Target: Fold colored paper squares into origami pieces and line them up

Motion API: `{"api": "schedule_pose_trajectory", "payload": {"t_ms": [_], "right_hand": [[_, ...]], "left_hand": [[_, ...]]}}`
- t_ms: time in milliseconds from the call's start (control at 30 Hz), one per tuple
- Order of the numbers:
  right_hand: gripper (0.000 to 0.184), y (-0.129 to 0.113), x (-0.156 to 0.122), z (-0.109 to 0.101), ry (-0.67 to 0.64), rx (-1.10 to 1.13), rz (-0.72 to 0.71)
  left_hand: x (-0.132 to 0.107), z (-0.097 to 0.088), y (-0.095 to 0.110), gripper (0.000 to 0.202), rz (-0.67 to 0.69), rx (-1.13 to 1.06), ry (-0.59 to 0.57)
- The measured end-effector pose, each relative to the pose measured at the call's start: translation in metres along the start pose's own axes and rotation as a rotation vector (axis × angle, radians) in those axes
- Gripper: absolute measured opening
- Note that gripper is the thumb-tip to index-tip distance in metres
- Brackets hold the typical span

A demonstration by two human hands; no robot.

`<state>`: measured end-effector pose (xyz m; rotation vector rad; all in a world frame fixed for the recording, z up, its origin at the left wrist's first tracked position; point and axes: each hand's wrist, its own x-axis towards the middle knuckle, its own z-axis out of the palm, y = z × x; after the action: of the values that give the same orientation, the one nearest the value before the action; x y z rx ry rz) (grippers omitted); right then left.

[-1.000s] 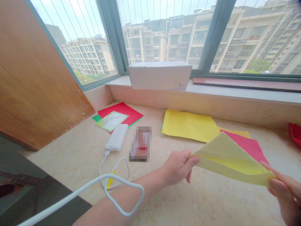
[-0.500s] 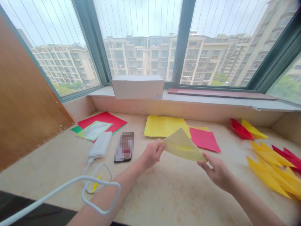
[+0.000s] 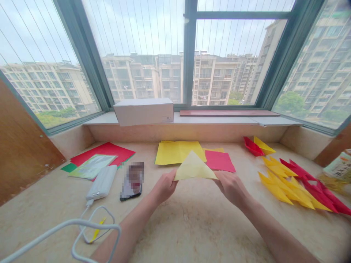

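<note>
A pale yellow sheet of paper folded into a triangle (image 3: pixel 194 168) is held up above the counter, its point facing away from me. My left hand (image 3: pixel 166 185) pinches its left corner. At the right corner, my right hand (image 3: pixel 229 185) grips it, thumb and fingers closed. Just behind the triangle lie larger yellow sheets (image 3: pixel 177 150) and a red paper square (image 3: pixel 219 161), flat on the counter. Parts of both are covered by the folded paper and my right hand.
Folded yellow paper boats (image 3: pixel 285 184) and red paper boats (image 3: pixel 315 188) lie at right. At left are red sheets (image 3: pixel 102 151), a white power bank (image 3: pixel 102 182) with a cable (image 3: pixel 68 223), and a phone (image 3: pixel 133 182). A white box (image 3: pixel 144 112) stands on the sill.
The view has turned to the right, showing more boats and a container. The triangle's lower edge has levelled out, and my hands have drawn closer together while still holding its corners.
</note>
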<state>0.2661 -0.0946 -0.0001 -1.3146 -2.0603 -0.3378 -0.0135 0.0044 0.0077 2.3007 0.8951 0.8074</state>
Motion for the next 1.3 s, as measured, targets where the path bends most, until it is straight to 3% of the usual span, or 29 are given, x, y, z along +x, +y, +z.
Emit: {"api": "schedule_pose_trajectory", "payload": {"t_ms": [233, 333, 500, 600, 733, 867, 967, 1100, 1300], "right_hand": [[0.034, -0.022, 0.009, -0.001, 0.150, -0.181, -0.026], [0.024, -0.037, 0.013, 0.001, 0.212, -0.224, -0.065], [0.031, -0.062, 0.017, 0.016, 0.212, -0.328, -0.116], [0.039, -0.074, 0.019, 0.024, 0.168, -0.333, -0.115], [0.051, -0.081, 0.021, 0.023, 0.088, -0.282, -0.104], [0.061, -0.077, 0.020, 0.019, 0.044, -0.206, -0.113], [0.052, -0.072, 0.019, 0.020, 0.077, -0.161, -0.107], [0.045, -0.070, 0.020, 0.019, 0.097, -0.101, -0.109], [0.043, -0.064, 0.018, 0.015, 0.114, -0.085, -0.176]], "left_hand": [[0.001, 0.014, 0.006, 0.028, -0.051, -0.103, 0.047], [-0.003, 0.030, 0.016, 0.043, -0.093, -0.184, 0.028], [-0.006, 0.052, 0.034, 0.058, -0.149, -0.606, -0.048], [-0.009, 0.050, 0.042, 0.056, -0.138, -0.768, -0.130], [-0.015, 0.032, 0.044, 0.041, -0.120, -0.926, -0.253], [-0.021, 0.028, 0.037, 0.055, -0.060, -1.044, -0.313], [-0.021, 0.039, 0.030, 0.052, -0.083, -1.098, -0.248], [-0.014, 0.051, 0.029, 0.052, -0.235, -1.206, -0.078], [-0.008, 0.040, 0.038, 0.047, -0.266, -1.307, -0.095]]}}
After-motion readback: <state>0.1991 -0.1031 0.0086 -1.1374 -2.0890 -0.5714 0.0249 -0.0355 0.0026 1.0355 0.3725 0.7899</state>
